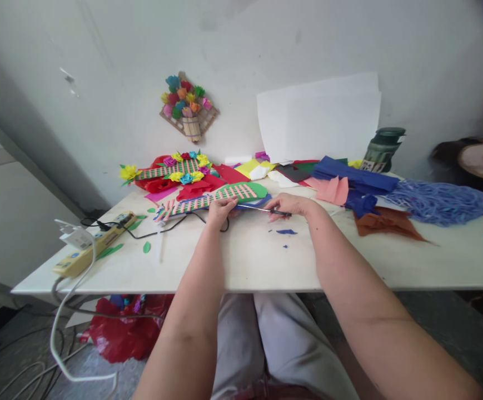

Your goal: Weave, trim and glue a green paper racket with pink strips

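Observation:
A flat paper craft piece [224, 195], green with a woven pink lattice and blue paper along its lower edge, is gripped at its near side by my left hand [222, 212]. My right hand [285, 205] is closed around a pair of scissors [262, 208], whose blades point left along the blue edge. How far the blades are apart is too small to tell. Below the scissors, a blue paper scrap [286, 231] lies on the white table [262, 266], with smaller bits around it.
A finished-looking flower piece [187, 169] and coloured papers line the back. At right are blue folded paper [352, 173], blue yarn-like strands [437, 201], brown paper [391, 225] and a green jar [383, 149]. A power strip [95, 244] with cables sits left; a red bag [127, 330] is below.

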Motion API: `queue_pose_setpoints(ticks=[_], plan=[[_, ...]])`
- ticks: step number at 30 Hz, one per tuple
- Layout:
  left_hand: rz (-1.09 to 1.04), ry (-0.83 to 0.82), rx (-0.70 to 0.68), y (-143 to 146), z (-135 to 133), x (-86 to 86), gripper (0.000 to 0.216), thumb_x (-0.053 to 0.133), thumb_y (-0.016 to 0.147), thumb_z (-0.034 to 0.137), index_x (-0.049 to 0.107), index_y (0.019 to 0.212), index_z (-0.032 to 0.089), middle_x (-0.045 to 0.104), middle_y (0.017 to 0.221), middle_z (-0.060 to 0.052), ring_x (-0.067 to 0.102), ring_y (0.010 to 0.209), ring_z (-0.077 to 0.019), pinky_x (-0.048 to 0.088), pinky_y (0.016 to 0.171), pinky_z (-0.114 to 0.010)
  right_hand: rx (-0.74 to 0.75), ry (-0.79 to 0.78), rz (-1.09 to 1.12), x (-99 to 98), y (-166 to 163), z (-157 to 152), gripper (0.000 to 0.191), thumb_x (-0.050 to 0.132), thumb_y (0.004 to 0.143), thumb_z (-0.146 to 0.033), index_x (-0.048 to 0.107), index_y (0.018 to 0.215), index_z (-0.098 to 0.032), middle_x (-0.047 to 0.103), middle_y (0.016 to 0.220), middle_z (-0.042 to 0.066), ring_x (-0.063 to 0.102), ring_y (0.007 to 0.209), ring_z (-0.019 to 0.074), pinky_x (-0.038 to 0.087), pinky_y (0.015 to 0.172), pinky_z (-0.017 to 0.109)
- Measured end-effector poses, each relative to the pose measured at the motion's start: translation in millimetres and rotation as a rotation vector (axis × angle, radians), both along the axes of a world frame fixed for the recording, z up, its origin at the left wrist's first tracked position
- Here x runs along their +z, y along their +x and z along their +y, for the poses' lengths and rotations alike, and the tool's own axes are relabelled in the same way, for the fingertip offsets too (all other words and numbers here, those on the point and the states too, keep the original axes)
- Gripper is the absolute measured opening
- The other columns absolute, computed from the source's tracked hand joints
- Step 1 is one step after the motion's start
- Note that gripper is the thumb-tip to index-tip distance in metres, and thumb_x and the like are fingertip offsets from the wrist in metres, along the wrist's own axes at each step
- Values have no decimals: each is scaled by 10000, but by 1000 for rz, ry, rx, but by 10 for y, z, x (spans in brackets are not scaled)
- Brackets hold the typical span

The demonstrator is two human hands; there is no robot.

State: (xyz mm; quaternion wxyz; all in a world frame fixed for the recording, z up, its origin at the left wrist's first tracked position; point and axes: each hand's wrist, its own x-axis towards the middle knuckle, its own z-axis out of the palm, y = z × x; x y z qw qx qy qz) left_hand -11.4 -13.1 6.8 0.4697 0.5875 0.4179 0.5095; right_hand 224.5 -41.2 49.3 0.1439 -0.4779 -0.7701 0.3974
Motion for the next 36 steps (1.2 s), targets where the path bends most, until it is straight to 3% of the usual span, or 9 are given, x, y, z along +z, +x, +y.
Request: queue_pose_setpoints(ticks=[4,9,13,23,29,36], plan=[[-18,27,-29,-21,17,-10,411,702,546,434,707,801,111,593,1141,-126,585,962,-286,540,653,-329,-22,17,-33,-6,-3,12,511,739,513,-349,671,998,-200,573,595,-17,400,450,56,347,432,200],[-110,-23,-106,-79,62,-31,329,587,631,344,700,828,107,560,1194,-116,631,843,-254,539,688,-362,-14,42,-45,-11,5,24,510,738,514,-355,673,997,-206,564,591,-20,405,457,58,350,432,197],[-84,-7,-154,-104,33,-17,326,539,600,228,698,859,112,533,1227,-118,625,889,-268,513,774,-403,-15,47,-55,-13,3,35,513,739,511,-358,675,996,-207,578,610,-15,406,458,57,351,436,197],[-77,11,-225,-143,-20,-14,372,649,583,230,685,944,148,492,1276,-109,602,952,-284,493,821,-410,0,66,-67,-38,23,71,554,732,513,-396,659,1017,-179,568,613,-11,413,460,61,341,434,203],[-106,-2,-168,-121,-10,-30,392,700,535,243,690,909,126,516,1247,-126,608,932,-285,508,791,-412,3,72,-78,-27,4,60,560,734,507,-406,657,1014,-182,582,645,-7,423,470,63,349,438,203],[-83,-29,-83,-64,-33,-11,352,635,549,219,698,883,129,537,1225,-105,638,838,-253,529,734,-380,-5,75,-70,15,-5,23,580,737,507,-391,652,1028,-150,582,645,-5,423,471,63,352,445,206]])
